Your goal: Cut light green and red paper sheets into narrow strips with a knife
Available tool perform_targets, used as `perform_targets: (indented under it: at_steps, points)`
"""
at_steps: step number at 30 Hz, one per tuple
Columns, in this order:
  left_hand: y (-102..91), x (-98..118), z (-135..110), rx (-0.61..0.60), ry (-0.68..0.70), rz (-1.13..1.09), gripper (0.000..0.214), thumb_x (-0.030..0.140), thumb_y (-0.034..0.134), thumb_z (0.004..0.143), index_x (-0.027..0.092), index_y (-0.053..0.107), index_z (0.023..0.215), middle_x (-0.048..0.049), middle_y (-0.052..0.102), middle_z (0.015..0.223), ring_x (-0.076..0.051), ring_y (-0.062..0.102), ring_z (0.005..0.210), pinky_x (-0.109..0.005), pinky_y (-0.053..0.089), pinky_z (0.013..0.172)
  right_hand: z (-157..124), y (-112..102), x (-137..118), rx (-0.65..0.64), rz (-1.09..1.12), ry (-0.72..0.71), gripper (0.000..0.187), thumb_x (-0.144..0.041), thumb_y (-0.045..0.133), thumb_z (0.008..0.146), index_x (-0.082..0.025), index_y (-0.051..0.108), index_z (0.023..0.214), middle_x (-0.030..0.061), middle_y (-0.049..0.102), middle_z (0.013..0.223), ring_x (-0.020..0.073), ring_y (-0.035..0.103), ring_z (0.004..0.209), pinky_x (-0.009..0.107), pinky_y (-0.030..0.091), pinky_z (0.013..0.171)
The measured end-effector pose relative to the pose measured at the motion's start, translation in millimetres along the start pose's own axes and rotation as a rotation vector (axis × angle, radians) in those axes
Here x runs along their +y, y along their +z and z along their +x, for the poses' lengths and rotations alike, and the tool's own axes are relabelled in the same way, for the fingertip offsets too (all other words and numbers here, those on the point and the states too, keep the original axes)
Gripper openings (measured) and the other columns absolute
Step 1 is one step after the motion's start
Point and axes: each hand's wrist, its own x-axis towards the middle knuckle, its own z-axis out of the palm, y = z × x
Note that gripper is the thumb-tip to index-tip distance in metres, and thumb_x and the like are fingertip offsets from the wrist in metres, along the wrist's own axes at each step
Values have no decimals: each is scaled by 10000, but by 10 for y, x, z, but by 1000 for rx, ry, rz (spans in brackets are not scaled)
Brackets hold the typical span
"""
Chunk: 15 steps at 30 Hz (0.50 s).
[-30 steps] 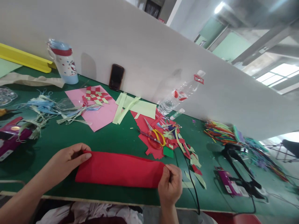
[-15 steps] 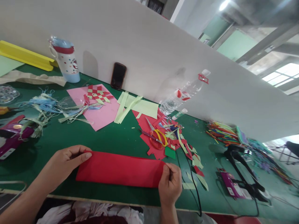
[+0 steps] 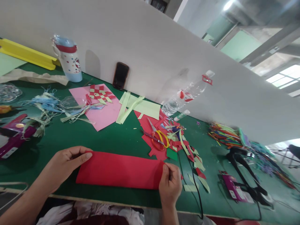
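A long piece of red paper (image 3: 122,171), apparently folded lengthwise, is stretched between my two hands just above the green table, close to its front edge. My left hand (image 3: 70,162) pinches its upper left corner between thumb and fingers. At the other end my right hand (image 3: 170,181) grips the paper, thumb on top and fingers curled behind. Beyond the paper, yellow-handled scissors (image 3: 158,134) and a dark slim tool (image 3: 152,137) lie on red paper scraps (image 3: 146,142). A pink sheet (image 3: 105,114) bears a red-and-green woven paper piece (image 3: 99,93).
Against the wall stand a bottle-shaped flask (image 3: 71,62), a phone (image 3: 120,76) and a tilted water bottle (image 3: 185,95). Tassels (image 3: 50,103) and a purple glue gun (image 3: 17,137) lie left. On the right are colourful strips (image 3: 225,134), a black stand (image 3: 246,175) and a cable (image 3: 199,197).
Both hands keep nearly the same hold on the red paper. The background has shifted slightly to the right in the view.
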Motion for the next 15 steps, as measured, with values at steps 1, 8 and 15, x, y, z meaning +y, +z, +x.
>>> perform_targets:
  at_steps: [1,8,15]
  points:
    - [2,11,-2,1,-1,-1,687,898,806,524,279,829,822,-17,834,830,-238,739,771,-310,584,678,1,3,-2,-1,0,2,277,-427,578,1130,-208,697,1008,52,715,870,210,698,791,324,555,748]
    - [-17,-15,12,15,-34,16,669,883,821,504,304,841,839,-5,842,863,-219,729,816,-272,564,700,11,8,-7,-6,1,5,281,-426,578,1129,-214,706,996,47,719,862,207,691,782,323,545,754]
    - [-54,-102,27,27,-36,32,675,873,817,526,313,850,902,-15,860,941,-253,755,872,-309,592,737,12,-5,-1,-15,1,14,290,-441,585,1126,-211,708,999,49,719,862,209,690,779,321,539,749]
